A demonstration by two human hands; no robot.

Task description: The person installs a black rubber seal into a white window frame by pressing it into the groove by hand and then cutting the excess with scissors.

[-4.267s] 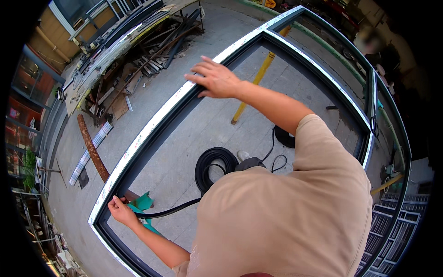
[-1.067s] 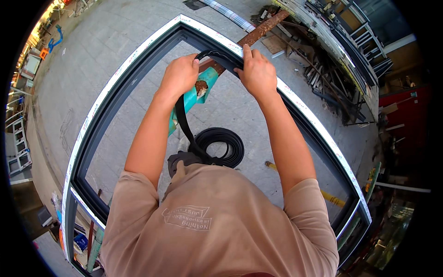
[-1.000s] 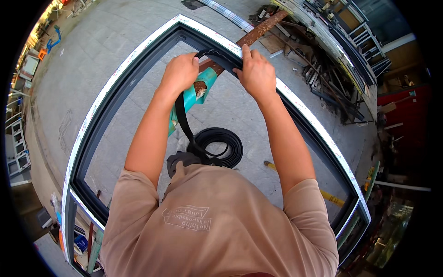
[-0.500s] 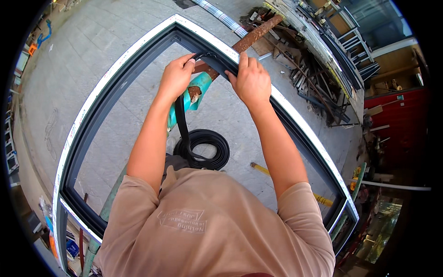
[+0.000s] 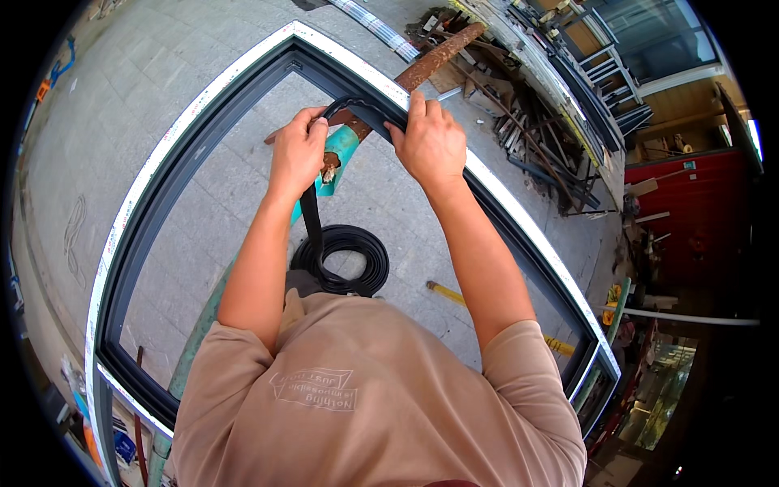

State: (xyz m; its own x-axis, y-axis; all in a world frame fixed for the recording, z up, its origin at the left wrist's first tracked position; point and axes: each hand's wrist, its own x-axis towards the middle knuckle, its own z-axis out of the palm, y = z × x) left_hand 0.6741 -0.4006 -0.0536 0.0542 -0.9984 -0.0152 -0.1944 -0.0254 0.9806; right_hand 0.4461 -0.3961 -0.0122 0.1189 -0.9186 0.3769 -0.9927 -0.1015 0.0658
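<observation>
Your left hand (image 5: pixel 298 154) is closed in a pinch, thumb against bent fingers, with hold of a black rubber-like strip (image 5: pixel 312 219). From that grip the strip arches up and over toward your other hand, close to the dark inner side of the window-like frame (image 5: pixel 188 115), and on the near side it hangs down below your left hand to a black coil (image 5: pixel 376 264) on the paved floor (image 5: pixel 162 49). Your right hand (image 5: pixel 432 144) is partly open, hooked over the frame's edge just right of the strip's arch: the fingers lie bent across the white face and the thumb sits on the dark inner side. Whether its palm also presses on the strip you cannot tell from this view. Between your two hands, passing beneath the frame, runs a rusty pipe (image 5: pixel 441 57), its near end wrapped in teal sheeting (image 5: pixel 344 144) just beside your left hand. Well to the right of your right hand lies a heap of scrap lengths (image 5: pixel 527 150) by a cluttered bench (image 5: pixel 560 77). Below your right hand, near the forearm, a yellow bar (image 5: pixel 445 292) shows through the frame's opening.
</observation>
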